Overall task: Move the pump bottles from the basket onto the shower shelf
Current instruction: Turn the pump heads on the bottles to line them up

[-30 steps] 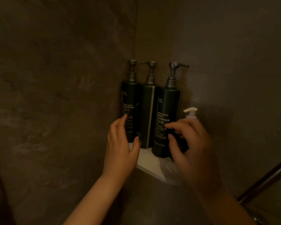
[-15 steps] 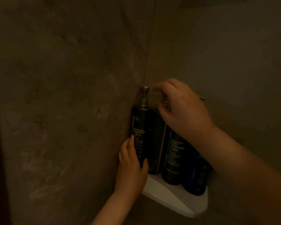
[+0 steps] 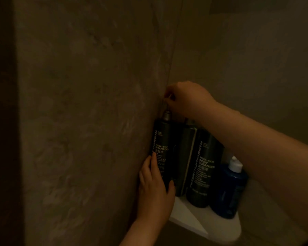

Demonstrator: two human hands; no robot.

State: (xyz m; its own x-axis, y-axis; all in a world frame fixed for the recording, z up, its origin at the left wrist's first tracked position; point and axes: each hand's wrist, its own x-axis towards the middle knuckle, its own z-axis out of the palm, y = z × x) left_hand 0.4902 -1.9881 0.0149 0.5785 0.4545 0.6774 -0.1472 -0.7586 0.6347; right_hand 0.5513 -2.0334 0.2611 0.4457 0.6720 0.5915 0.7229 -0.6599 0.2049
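Three dark green pump bottles stand upright on a white corner shelf (image 3: pixel 199 226): a shampoo bottle (image 3: pixel 161 139) against the left wall, a middle bottle (image 3: pixel 183 157) and a body cleanser bottle (image 3: pixel 203 166). My left hand (image 3: pixel 154 190) grips the lower part of the shampoo bottle. My right hand (image 3: pixel 187 99) pinches the pump head on top of that same bottle, hiding it. The basket is out of view.
A smaller blue bottle (image 3: pixel 228 192) with a white cap stands at the shelf's right end. Dark stone walls meet in the corner directly behind the bottles. The light is dim.
My right hand moved left from the middle bottle's pump onto the shampoo bottle's pump. My left hand stayed on the shampoo bottle. The view drew closer.
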